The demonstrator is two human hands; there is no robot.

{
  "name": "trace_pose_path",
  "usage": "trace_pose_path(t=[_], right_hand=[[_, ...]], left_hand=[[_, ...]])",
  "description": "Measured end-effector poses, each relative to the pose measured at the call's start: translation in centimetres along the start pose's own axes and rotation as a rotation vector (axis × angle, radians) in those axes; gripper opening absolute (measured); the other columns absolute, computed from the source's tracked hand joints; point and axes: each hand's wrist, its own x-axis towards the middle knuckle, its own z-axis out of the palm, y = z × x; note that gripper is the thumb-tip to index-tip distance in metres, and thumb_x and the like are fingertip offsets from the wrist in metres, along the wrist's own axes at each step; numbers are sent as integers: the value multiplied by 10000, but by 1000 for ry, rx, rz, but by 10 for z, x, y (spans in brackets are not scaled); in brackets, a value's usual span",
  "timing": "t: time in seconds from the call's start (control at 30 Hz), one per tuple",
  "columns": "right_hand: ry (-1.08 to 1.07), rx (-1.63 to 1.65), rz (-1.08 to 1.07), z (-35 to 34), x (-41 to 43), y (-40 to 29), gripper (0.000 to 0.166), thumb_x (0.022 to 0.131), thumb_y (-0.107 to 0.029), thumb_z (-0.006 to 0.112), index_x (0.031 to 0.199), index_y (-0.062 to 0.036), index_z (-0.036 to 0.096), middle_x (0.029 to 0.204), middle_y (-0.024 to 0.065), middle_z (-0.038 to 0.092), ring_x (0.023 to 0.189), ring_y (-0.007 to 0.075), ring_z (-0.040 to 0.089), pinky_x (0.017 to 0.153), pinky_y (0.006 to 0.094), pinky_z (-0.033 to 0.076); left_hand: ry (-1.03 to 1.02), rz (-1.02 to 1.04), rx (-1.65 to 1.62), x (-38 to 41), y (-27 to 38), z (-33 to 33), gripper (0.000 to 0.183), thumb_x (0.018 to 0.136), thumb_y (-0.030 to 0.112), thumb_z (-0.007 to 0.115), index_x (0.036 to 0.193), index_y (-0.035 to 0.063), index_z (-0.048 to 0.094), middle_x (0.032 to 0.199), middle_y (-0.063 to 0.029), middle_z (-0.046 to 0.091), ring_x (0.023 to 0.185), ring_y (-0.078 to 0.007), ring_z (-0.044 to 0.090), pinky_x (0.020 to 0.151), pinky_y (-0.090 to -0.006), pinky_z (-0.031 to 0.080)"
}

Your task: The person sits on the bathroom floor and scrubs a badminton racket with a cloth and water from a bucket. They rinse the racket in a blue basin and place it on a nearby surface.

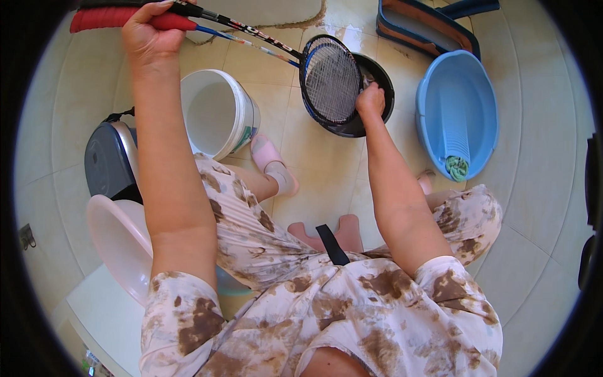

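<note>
My left hand (159, 41) grips two badminton rackets together by their handles at the upper left. One has a red grip (96, 20) and a blue shaft. The other is a black racket (256, 34) bearing lettering, its head lying over the blue one's. Both strung heads are tilted over a round black basin (387, 77). Inside the basin, at the right edge of the racket heads, my right hand (371, 100) closes on what looks like a wet greyish cloth (367, 77). Most of that cloth is hidden by the hand and the frames.
A white plastic bucket (245, 110) stands left of the basin. To the right is a blue washtub (426, 94) with a built-in washboard and a green scrubber (457, 168). A dark-blue-edged racket bag (426, 30) lies behind it. A pale pink basin (106, 231) leans at left.
</note>
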Motion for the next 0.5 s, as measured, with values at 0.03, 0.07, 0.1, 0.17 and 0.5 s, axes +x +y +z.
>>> trace_pose_path(t=[0.03, 0.07, 0.1, 0.17, 0.5], right_hand=[[-70, 11, -23, 1, 4, -4, 244, 908, -116, 481, 1006, 7, 668, 1023, 228, 646, 993, 390, 629, 879, 462, 506], [-45, 29, -31, 0, 8, -6, 236, 897, -114, 487, 983, 8, 671, 1004, 229, 652, 969, 392, 632, 870, 464, 505], [-32, 46, -46, -14, 1, -19, 228, 886, -111, 494, 960, 8, 673, 984, 230, 658, 945, 395, 636, 861, 466, 505], [69, 167, -142, -42, -12, -41, 210, 857, -102, 506, 911, 8, 677, 944, 228, 665, 905, 398, 638, 843, 467, 503], [172, 681, -626, -102, -84, -151, 154, 773, -49, 597, 913, -4, 549, 857, 209, 592, 810, 411, 580, 722, 485, 469]], left_hand=[[0, 11, 6, -2, 0, 3, 355, 651, -130, 553, 1001, -78, 531, 964, -266, 582, 941, -424, 557, 996, -612, 399], [1, 23, 6, -3, 0, 6, 354, 653, -128, 552, 1003, -76, 531, 958, -265, 583, 933, -422, 559, 992, -611, 403], [16, 39, 12, -7, 1, 3, 354, 655, -127, 550, 1004, -75, 532, 953, -264, 583, 926, -421, 561, 988, -610, 406], [-5, 39, 13, -10, 6, 3, 351, 656, -125, 550, 1002, -72, 534, 945, -262, 583, 915, -416, 565, 983, -607, 411], [36, 21, -48, -8, -14, 13, 347, 624, -129, 559, 966, -78, 536, 925, -256, 575, 886, -403, 556, 977, -586, 407]])
